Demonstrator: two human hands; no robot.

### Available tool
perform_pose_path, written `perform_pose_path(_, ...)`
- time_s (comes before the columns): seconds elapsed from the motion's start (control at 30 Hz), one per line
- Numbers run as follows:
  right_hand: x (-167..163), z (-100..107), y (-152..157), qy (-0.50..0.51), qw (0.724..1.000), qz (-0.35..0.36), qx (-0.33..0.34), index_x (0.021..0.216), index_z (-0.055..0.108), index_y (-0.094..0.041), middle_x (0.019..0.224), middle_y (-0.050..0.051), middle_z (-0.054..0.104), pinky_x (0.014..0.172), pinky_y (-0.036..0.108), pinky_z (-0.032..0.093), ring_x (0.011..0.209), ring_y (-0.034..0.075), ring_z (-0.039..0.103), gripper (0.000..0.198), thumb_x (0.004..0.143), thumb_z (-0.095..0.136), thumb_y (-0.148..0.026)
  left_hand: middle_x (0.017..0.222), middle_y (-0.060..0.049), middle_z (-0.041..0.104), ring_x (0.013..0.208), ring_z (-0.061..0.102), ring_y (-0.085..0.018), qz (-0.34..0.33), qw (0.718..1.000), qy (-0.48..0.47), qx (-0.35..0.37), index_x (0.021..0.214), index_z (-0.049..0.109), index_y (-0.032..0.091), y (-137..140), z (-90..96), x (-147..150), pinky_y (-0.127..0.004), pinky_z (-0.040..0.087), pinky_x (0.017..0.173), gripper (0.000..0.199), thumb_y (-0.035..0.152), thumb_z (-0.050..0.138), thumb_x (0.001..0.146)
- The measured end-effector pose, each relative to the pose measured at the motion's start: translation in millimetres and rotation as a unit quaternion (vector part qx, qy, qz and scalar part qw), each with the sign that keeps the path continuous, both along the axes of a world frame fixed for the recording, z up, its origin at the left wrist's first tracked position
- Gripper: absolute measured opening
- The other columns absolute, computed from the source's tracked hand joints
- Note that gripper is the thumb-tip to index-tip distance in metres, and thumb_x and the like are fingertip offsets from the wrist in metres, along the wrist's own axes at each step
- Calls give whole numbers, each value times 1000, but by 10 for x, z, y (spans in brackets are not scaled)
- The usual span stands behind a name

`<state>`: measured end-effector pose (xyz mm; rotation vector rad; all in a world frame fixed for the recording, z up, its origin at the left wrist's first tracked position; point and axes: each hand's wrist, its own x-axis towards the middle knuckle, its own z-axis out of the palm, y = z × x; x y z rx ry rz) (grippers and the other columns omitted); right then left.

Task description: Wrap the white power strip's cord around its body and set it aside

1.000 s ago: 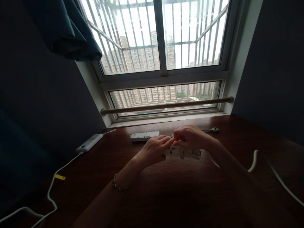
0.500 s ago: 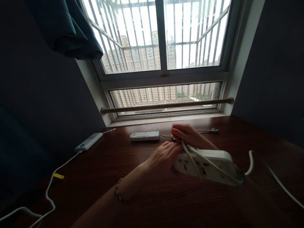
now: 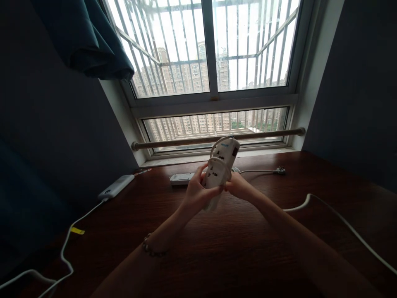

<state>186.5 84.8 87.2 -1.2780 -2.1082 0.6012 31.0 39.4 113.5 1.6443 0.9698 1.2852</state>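
A white power strip (image 3: 223, 163) is held tilted above the table, its socket face toward me and its far end raised. Its white cord (image 3: 230, 169) loops around the body. My left hand (image 3: 198, 190) is closed round the lower part, thumb across the front. At the strip's right edge my right hand (image 3: 238, 186) is curled shut by the cord; its fingertips are partly hidden behind the strip.
Behind the hands lies another white strip (image 3: 181, 179), with a cord ending in a plug (image 3: 281, 170). A white power bank (image 3: 116, 186) with a cable is at left on the brown table (image 3: 149, 207). More white cord (image 3: 344, 221) trails at right. A window stands behind.
The power strip has swung from lying sideways at right to tilted upward in the middle. My left hand now grips its lower part, and my right hand has come down to its right edge.
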Motion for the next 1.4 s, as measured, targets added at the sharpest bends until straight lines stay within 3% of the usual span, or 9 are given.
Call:
perform_pose_path(0.17,44,102,-227,-237,969,-53,-35,82,67,-9,82,18,67,63,37,48,78,32,64,17,74,62,-23,89,-7,65,76,63,-21,75,996,11,-37,120,42,14,255,-81,-98,-28,49,63,74,31,77,57)
perform_pose_path(0.3,31,292,-397,-327,939,-105,10,88,69,-9,91,21,67,65,39,47,85,35,64,21,76,52,-11,95,-9,63,84,62,-24,107,992,50,-43,119,44,14,461,-229,-183,-32,49,69,72,31,77,57)
perform_pose_path(0.47,64,480,-534,-357,924,-64,121,78,70,-14,79,15,68,56,33,39,76,32,65,23,81,48,-21,95,-10,62,87,61,-27,106,987,104,-59,115,47,14,589,-413,-232,-35,48,73,73,30,81,52)
perform_pose_path(0.63,215,625,-593,-345,905,5,250,65,64,-17,66,7,66,49,29,25,61,21,63,23,80,50,-27,93,-10,63,85,62,-25,54,987,121,-94,113,44,14,514,-417,-181,-34,49,71,79,38,84,49)
perform_pose_path(0.8,418,765,-578,-297,914,-10,276,61,60,-19,60,1,63,53,28,25,56,14,54,21,78,52,-29,89,-11,63,80,62,-25,16,980,153,-129,105,46,13,432,-337,-150,-34,48,67,70,49,78,55)
perform_pose_path(0.93,497,795,-555,-283,925,-1,252,66,63,-20,62,1,63,56,27,26,58,13,52,20,79,54,-31,87,-9,63,78,62,-23,-42,974,180,-131,99,48,13,390,-307,-148,-32,47,65,63,50,77,57)
perform_pose_path(1.07,520,782,-515,-282,931,20,231,71,67,-20,64,1,65,56,26,26,59,13,52,17,79,56,-30,91,-9,62,82,61,-24,-82,970,212,-92,102,48,13,366,-324,-144,-33,48,67,64,45,79,55)
perform_pose_path(1.23,525,751,-450,-272,942,19,196,72,67,-22,62,-2,64,55,24,26,59,12,52,12,72,67,-34,102,-6,61,94,58,-25,-96,961,260,26,112,48,18,241,-302,-91,-35,46,77,66,29,79,54)
perform_pose_path(1.4,469,707,-435,-299,932,26,202,69,58,-21,60,-4,61,49,24,22,54,11,49,28,62,75,-42,119,-10,55,105,53,-31,-62,920,354,157,127,43,21,123,-267,-38,-42,41,86,74,18,69,57)
